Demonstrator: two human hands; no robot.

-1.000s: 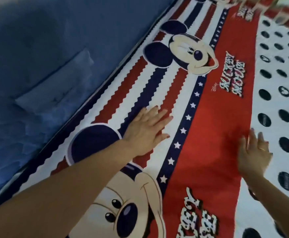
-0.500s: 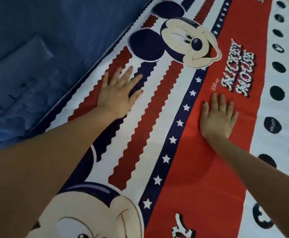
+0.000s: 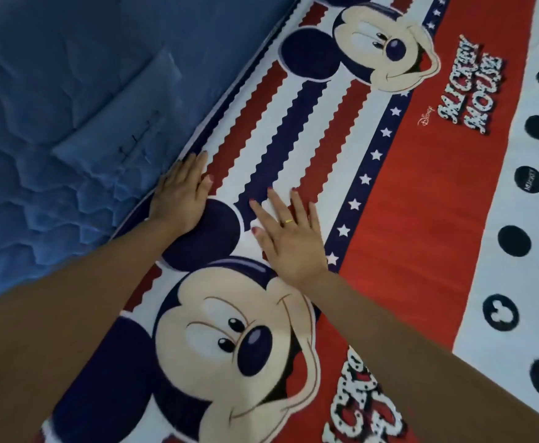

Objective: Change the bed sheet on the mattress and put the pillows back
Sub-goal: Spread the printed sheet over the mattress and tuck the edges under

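Smoothing stage of the sheet change. A printed cotton bed sheet, patterned with red and navy zigzag stripes, cartoon mouse faces, a red band with lettering and a white field of black dots, lies spread flat over the mattress, whose dark edge shows along the sheet's far border. The left hand lies flat with fingers together at that border, fingertips touching the edge; the right hand, wearing a gold ring, lies palm-down with fingers spread on the stripes just beside it. Neither hand pinches any cloth. The sheet appears nearly wrinkle-free here, so the next move probably calls for tucking this border down between the mattress and the blue wall, which stands close alongside. No pillows are in view. The light is dim and bluish.
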